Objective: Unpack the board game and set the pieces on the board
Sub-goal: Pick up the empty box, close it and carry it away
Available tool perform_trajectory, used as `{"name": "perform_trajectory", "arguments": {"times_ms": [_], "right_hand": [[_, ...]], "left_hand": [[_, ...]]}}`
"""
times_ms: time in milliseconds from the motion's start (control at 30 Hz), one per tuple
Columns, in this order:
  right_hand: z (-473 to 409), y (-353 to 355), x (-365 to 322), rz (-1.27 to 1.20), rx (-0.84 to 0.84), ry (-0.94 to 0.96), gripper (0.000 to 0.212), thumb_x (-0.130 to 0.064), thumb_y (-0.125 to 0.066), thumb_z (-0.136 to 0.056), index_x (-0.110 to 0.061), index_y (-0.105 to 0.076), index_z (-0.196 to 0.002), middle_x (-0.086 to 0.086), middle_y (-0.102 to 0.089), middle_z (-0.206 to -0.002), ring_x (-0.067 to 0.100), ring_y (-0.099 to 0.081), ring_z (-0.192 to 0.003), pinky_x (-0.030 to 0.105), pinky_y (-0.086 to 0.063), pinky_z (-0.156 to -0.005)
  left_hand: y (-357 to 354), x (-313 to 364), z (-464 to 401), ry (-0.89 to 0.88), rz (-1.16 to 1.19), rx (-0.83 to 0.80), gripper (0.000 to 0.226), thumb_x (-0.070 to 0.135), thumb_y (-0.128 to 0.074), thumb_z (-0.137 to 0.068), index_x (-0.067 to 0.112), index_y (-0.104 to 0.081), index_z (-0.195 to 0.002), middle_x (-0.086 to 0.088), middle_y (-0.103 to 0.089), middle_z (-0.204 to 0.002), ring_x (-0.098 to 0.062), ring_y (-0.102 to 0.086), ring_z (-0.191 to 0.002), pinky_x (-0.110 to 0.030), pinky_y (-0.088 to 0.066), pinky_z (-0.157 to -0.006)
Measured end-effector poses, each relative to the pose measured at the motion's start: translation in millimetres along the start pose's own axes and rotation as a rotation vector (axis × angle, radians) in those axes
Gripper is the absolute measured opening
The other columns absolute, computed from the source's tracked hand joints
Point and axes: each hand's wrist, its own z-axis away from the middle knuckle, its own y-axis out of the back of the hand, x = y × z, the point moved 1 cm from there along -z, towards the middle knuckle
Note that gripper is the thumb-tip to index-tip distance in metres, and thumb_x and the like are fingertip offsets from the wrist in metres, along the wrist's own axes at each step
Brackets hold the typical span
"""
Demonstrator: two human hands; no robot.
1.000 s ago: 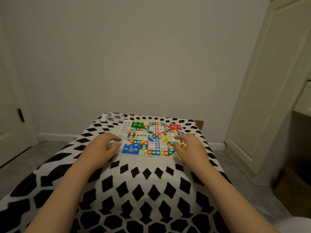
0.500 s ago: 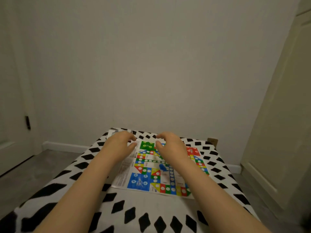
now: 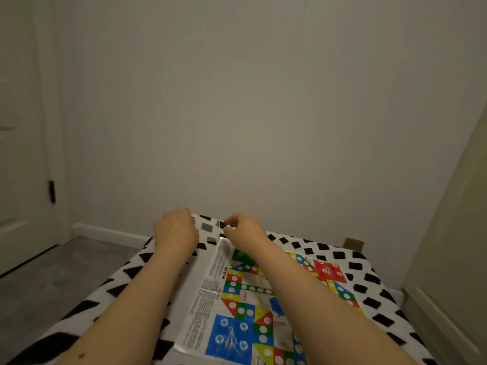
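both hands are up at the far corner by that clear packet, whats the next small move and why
Probably pull the clear packet open: both the left hand and right hand are curled at it, beyond the board lying flat.

A single head-worn view looks forward and slightly down from above the person's forearms. It faces a plain wall (image 3: 263, 114), which fills the upper frame. The game board (image 3: 237, 312) on the patterned surface (image 3: 369, 280) sits low and near, cropped at the bottom edge. No second view shares it.
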Motion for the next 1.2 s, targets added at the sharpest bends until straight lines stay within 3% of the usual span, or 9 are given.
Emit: {"name": "perform_trajectory", "arguments": {"times_ms": [133,300,433,567,667,733,900,1033,1200], "right_hand": [[-17.8,-13.9,-3.9,0.038,-0.070,-0.002,0.038,-0.021,-0.047,-0.091,-0.017,-0.053,-0.128,0.006,-0.057,-0.129,0.025,-0.055,-0.114,0.040,-0.046,-0.098],[-27.1,-28.2,-3.9,0.053,-0.113,-0.031,0.040,-0.025,-0.044,-0.093,-0.021,-0.049,-0.133,0.007,-0.054,-0.132,0.027,-0.054,-0.114,0.042,-0.045,-0.099],[-29.6,-33.6,-1.7,0.000,-0.079,-0.019,0.038,-0.025,-0.044,-0.094,-0.021,-0.051,-0.131,0.008,-0.055,-0.131,0.028,-0.054,-0.115,0.043,-0.044,-0.100],[-30.6,-32.6,-0.2,-0.137,-0.028,-0.013,0.038,-0.016,-0.040,-0.095,-0.018,-0.050,-0.132,0.009,-0.055,-0.131,0.026,-0.055,-0.112,0.036,-0.048,-0.096],[-25.1,-27.8,-3.1,-0.238,-0.016,0.024,0.040,-0.012,-0.034,-0.098,-0.015,-0.045,-0.136,0.009,-0.050,-0.137,0.023,-0.054,-0.115,0.024,-0.042,-0.088],[-20.6,-22.8,-5.9,-0.266,-0.007,0.060,0.042,-0.013,-0.033,-0.099,-0.015,-0.038,-0.140,0.007,-0.043,-0.144,0.020,-0.049,-0.121,0.023,-0.038,-0.093],[-7.2,-5.8,-6.1,-0.334,0.053,0.118,0.045,-0.016,-0.033,-0.100,-0.017,-0.030,-0.145,0.008,-0.042,-0.146,0.019,-0.043,-0.130,0.028,-0.033,-0.107],[14.5,18.5,2.5,-0.439,0.139,0.152,0.047,-0.017,-0.043,-0.098,-0.021,-0.032,-0.143,0.003,-0.057,-0.128,0.008,-0.052,-0.100,0.016,-0.042,-0.085],[49.4,44.7,27.5,-0.528,0.209,0.170,0.050,-0.023,-0.057,-0.091,-0.023,-0.040,-0.138,-0.005,-0.063,-0.112,0.006,-0.059,-0.101,0.011,-0.045,-0.076]], "left_hand": [[-15.1,-3.8,2.3,0.030,-0.016,0.017,0.023,0.026,-0.047,-0.092,0.012,-0.057,-0.107,-0.008,-0.062,-0.107,-0.025,-0.057,-0.098,-0.032,-0.042,-0.074],[-18.2,-6.3,2.2,0.045,-0.121,-0.018,0.024,0.025,-0.050,-0.091,0.013,-0.056,-0.111,-0.006,-0.062,-0.111,-0.023,-0.056,-0.103,-0.031,-0.041,-0.077],[-16.5,-6.6,3.1,0.053,-0.067,0.025,0.023,0.025,-0.052,-0.091,0.014,-0.057,-0.110,-0.005,-0.062,-0.109,-0.022,-0.056,-0.101,-0.030,-0.038,-0.073],[-11.3,-5.6,7.7,0.041,0.163,0.130,0.021,0.013,-0.051,-0.091,0.012,-0.058,-0.111,-0.009,-0.057,-0.105,-0.024,-0.056,-0.092,-0.032,-0.042,-0.072],[-5.5,-3.6,13.2,0.029,0.413,0.246,0.017,0.000,-0.044,-0.089,0.005,-0.057,-0.099,-0.012,-0.057,-0.094,-0.024,-0.054,-0.077,-0.035,-0.047,-0.066],[-1.7,-0.6,17.4,0.003,0.532,0.322,0.018,-0.006,-0.043,-0.087,0.003,-0.056,-0.095,-0.011,-0.058,-0.089,-0.023,-0.054,-0.074,-0.037,-0.048,-0.065],[11.2,7.0,20.9,0.007,0.743,0.418,0.020,0.001,-0.047,-0.091,0.007,-0.057,-0.107,-0.003,-0.059,-0.095,-0.016,-0.056,-0.078,-0.022,-0.042,-0.063],[22.0,24.8,28.2,-0.028,0.884,0.386,0.022,0.008,-0.054,-0.090,0.012,-0.058,-0.112,0.004,-0.060,-0.096,-0.003,-0.057,-0.070,-0.009,-0.041,-0.056],[20.9,52.7,42.4,-0.153,1.009,0.233,0.020,0.012,-0.059,-0.088,0.019,-0.061,-0.107,0.005,-0.065,-0.091,-0.006,-0.065,-0.077,-0.014,-0.053,-0.064]]}}
